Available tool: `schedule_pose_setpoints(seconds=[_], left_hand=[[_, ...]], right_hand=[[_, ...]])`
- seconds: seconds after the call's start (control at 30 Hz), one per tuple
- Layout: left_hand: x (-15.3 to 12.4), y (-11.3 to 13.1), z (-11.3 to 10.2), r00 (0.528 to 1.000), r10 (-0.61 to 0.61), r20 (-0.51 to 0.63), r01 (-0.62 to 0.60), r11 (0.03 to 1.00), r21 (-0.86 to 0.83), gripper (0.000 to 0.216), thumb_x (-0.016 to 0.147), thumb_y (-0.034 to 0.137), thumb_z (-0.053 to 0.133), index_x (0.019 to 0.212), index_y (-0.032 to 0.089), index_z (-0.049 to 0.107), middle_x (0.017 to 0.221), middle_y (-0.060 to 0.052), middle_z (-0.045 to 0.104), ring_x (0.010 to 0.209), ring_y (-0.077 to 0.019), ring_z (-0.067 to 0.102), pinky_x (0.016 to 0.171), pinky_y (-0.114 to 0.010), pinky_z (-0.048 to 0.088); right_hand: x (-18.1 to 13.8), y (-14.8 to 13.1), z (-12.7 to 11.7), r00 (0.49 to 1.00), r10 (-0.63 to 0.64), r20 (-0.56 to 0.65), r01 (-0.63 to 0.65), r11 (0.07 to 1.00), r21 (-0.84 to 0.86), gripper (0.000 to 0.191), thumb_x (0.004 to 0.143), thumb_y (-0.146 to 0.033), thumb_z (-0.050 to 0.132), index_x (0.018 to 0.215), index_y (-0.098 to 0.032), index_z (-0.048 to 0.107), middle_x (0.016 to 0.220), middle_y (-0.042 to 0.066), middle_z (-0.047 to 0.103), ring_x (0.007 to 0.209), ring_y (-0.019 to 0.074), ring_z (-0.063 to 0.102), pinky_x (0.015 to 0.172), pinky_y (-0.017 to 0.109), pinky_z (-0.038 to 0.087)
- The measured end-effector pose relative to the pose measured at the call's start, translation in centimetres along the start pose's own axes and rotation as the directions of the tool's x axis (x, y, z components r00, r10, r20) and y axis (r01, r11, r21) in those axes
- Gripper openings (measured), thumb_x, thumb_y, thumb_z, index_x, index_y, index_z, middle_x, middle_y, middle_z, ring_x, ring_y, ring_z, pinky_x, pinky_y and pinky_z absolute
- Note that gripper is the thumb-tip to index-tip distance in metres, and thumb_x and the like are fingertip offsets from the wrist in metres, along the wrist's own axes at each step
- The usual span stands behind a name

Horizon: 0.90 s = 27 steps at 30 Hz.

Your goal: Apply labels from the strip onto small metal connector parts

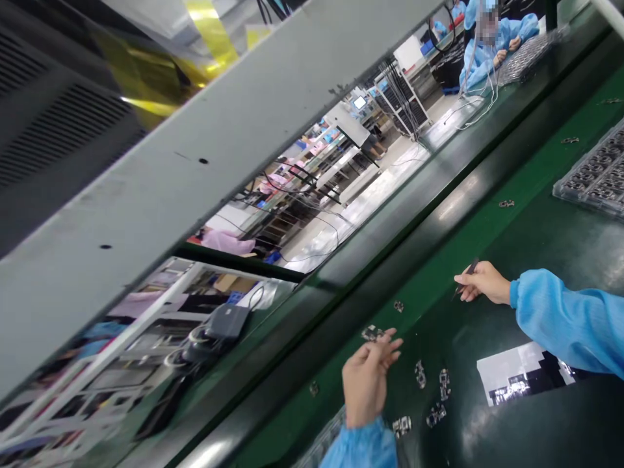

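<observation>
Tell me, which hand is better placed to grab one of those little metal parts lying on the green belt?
Probably the left hand: the loose parts lie right beside it, while the right hand holds tweezers farther away.

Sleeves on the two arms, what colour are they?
Light blue, on both the right sleeve and the left sleeve, seen in the head view.

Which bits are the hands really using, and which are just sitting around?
In use:
- left hand pinching a small metal part
- right hand gripping dark tweezers
- loose metal parts by the left hand

Just lying about:
- tray of parts far right
- black-and-white sheet
- grey box with cables
- another person working far down the green bench
</observation>
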<state>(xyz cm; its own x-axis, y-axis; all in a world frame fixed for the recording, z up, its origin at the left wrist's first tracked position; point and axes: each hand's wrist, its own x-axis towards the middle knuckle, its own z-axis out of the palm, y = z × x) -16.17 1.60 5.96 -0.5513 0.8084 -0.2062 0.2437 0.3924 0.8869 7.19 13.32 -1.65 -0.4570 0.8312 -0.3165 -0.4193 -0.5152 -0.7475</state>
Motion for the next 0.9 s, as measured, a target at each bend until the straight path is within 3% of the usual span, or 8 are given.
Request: schedule_pose_setpoints(seconds=[0.1, 0.2, 0.3, 0.43, 0.57, 0.77, 0.83, 0.9], left_hand=[[-5.0, -0.7, 2.6, 0.985, -0.103, 0.141, 0.121, 0.984, -0.131, 0.033, 0.055, 0.042, 0.075, 0.065, 0.014, 0.061, 0.083, -0.009, 0.071, 0.069, -0.0183, 0.067, 0.06, -0.026, 0.054], [-8.2, -2.2, 5.6, 0.937, -0.202, 0.284, 0.265, 0.943, -0.203, 0.034, 0.052, 0.038, 0.08, 0.065, 0.011, 0.064, 0.067, -0.008, 0.069, 0.057, -0.0156, 0.065, 0.052, -0.023, 0.053], [-9.7, -3.2, 7.8, 0.879, -0.245, 0.409, 0.369, 0.892, -0.259, 0.034, 0.053, 0.037, 0.081, 0.064, 0.01, 0.064, 0.063, -0.007, 0.068, 0.05, -0.0126, 0.062, 0.047, -0.021, 0.051], [-10.5, -3.4, 9.1, 0.824, -0.238, 0.514, 0.437, 0.844, -0.31, 0.033, 0.056, 0.038, 0.08, 0.06, 0.01, 0.062, 0.06, -0.007, 0.067, 0.046, -0.0111, 0.061, 0.045, -0.019, 0.05], [-10.8, -3.4, 9.3, 0.808, -0.214, 0.55, 0.453, 0.822, -0.346, 0.032, 0.057, 0.036, 0.08, 0.059, 0.009, 0.062, 0.061, -0.007, 0.067, 0.047, -0.0119, 0.061, 0.045, -0.02, 0.05], [-10.7, -3.8, 9.8, 0.855, -0.201, 0.478, 0.433, 0.784, -0.446, 0.032, 0.058, 0.035, 0.079, 0.075, 0.012, 0.065, 0.054, -0.001, 0.063, 0.05, -0.0115, 0.062, 0.049, -0.019, 0.051], [-10.7, -4.0, 9.9, 0.863, -0.204, 0.461, 0.435, 0.764, -0.477, 0.032, 0.058, 0.035, 0.08, 0.074, 0.012, 0.064, 0.054, 0.0, 0.062, 0.05, -0.0114, 0.062, 0.049, -0.019, 0.05], [-10.7, -4.0, 10.0, 0.866, -0.209, 0.454, 0.444, 0.738, -0.508, 0.03, 0.058, 0.034, 0.079, 0.071, 0.012, 0.063, 0.059, -0.001, 0.065, 0.056, -0.0123, 0.064, 0.05, -0.018, 0.051]], right_hand=[[-0.2, -0.3, -0.2, 1.0, 0.002, -0.007, -0.002, 1.0, 0.011, 0.023, 0.07, -0.022, 0.073, 0.061, -0.01, 0.055, 0.05, 0.004, 0.063, 0.041, 0.012, 0.062, 0.035, 0.016, 0.049], [-1.1, -0.6, -0.1, 1.0, 0.005, 0.005, -0.005, 1.0, 0.001, 0.022, 0.07, -0.023, 0.073, 0.063, -0.01, 0.056, 0.051, 0.003, 0.064, 0.041, 0.0106, 0.062, 0.036, 0.015, 0.05], [-2.8, -0.7, 0.8, 0.997, 0.02, 0.07, -0.019, 0.999, -0.028, 0.025, 0.066, -0.028, 0.075, 0.065, -0.01, 0.057, 0.056, 0.004, 0.066, 0.044, 0.0114, 0.063, 0.039, 0.016, 0.051], [-5.2, 0.1, 2.9, 0.973, 0.015, 0.23, -0.015, 1.0, -0.003, 0.034, 0.057, -0.035, 0.08, 0.066, -0.01, 0.058, 0.059, 0.002, 0.067, 0.05, 0.013, 0.066, 0.048, 0.021, 0.054], [-6.4, 1.5, 4.1, 0.959, 0.017, 0.281, -0.014, 1.0, -0.014, 0.037, 0.053, -0.038, 0.08, 0.064, -0.01, 0.058, 0.057, 0.0, 0.066, 0.052, 0.0128, 0.066, 0.052, 0.022, 0.054], [-6.4, 1.9, 4.0, 0.964, 0.075, 0.254, -0.051, 0.994, -0.101, 0.038, 0.053, -0.041, 0.079, 0.065, -0.011, 0.058, 0.058, 0.001, 0.066, 0.051, 0.0132, 0.066, 0.049, 0.021, 0.052], [-6.7, 1.4, 3.9, 0.972, -0.026, 0.232, 0.067, 0.983, -0.17, 0.035, 0.059, -0.041, 0.076, 0.067, -0.012, 0.059, 0.059, 0.002, 0.066, 0.052, 0.0143, 0.066, 0.052, 0.024, 0.054], [-7.6, 0.6, 3.3, 0.942, -0.24, 0.233, 0.31, 0.887, -0.342, 0.027, 0.067, -0.039, 0.071, 0.068, -0.014, 0.062, 0.063, 0.004, 0.068, 0.057, 0.0161, 0.067, 0.057, 0.028, 0.055]])
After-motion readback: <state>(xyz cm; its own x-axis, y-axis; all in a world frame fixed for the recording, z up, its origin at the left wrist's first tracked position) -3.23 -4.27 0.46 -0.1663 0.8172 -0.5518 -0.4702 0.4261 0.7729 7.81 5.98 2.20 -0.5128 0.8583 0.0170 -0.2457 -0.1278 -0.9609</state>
